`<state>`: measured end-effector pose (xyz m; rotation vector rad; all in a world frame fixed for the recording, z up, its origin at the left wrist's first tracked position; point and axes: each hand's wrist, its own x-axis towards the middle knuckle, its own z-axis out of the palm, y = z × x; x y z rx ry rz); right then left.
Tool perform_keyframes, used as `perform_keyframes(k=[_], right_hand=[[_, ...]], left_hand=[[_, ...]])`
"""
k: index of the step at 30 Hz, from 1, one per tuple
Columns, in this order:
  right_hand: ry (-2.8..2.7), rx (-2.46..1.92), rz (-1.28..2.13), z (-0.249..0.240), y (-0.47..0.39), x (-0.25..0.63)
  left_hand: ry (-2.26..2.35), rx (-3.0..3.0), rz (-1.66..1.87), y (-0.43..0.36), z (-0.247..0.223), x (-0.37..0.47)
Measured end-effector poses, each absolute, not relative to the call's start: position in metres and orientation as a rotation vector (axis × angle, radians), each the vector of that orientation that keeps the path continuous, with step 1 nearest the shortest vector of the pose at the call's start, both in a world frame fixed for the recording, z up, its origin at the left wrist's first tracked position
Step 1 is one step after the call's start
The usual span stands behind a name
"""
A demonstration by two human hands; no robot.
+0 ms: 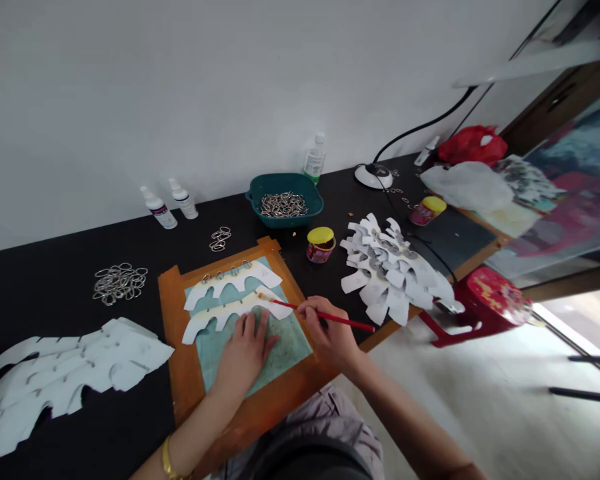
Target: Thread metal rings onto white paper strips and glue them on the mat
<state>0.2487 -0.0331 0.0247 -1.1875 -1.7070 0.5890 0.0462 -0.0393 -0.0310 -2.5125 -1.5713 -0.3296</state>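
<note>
My right hand [330, 330] grips a red-handled paintbrush [343, 320]. Its bristles touch the right part of a white scalloped strip [217, 315], along a yellowish band. On the lower edge of that strip my left hand [247, 350] lies flat, fingers spread. Farther back is a second white strip [230, 283], with several metal rings [235, 271] along its upper edge. Both strips lie on a light blue-green sheet [285, 347] within an orange-brown board [293, 383].
A yellow-lidded tub [321, 245] and a teal basin [260, 217] of metal rings stand behind the board. White strips are piled at left [80, 363] and right [390, 273]. Loose rings [120, 283], two spray bottles [160, 208] and a lamp [374, 176] stand around.
</note>
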Motion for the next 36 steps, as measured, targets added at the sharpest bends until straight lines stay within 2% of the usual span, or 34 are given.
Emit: perform_keyframes(k=[7, 14, 21, 29, 36], right_hand=[[-1.705, -1.101, 0.762, 0.022, -0.033, 0.228], [-1.645, -1.205, 0.649, 0.017, -0.028, 0.244], [-1.682, -1.112, 0.730, 0.019, -0.030, 0.228], [-1.633, -1.175, 0.794, 0.019, -0.033, 0.235], [-1.702, -1.087, 0.830, 0.022, -0.033, 0.212]], left_hand=[[-1.539, -2.508, -0.378, -0.050, -0.045, 0.048], [-1.632, -2.516, -0.275, -0.051, -0.043, 0.050], [-1.594, -2.508, -0.310, -0.050, -0.043, 0.051], [-1.564, -2.495, -0.369, -0.050, -0.016, 0.010], [-1.593, -2.440, -0.404, -0.062, -0.036, -0.002]])
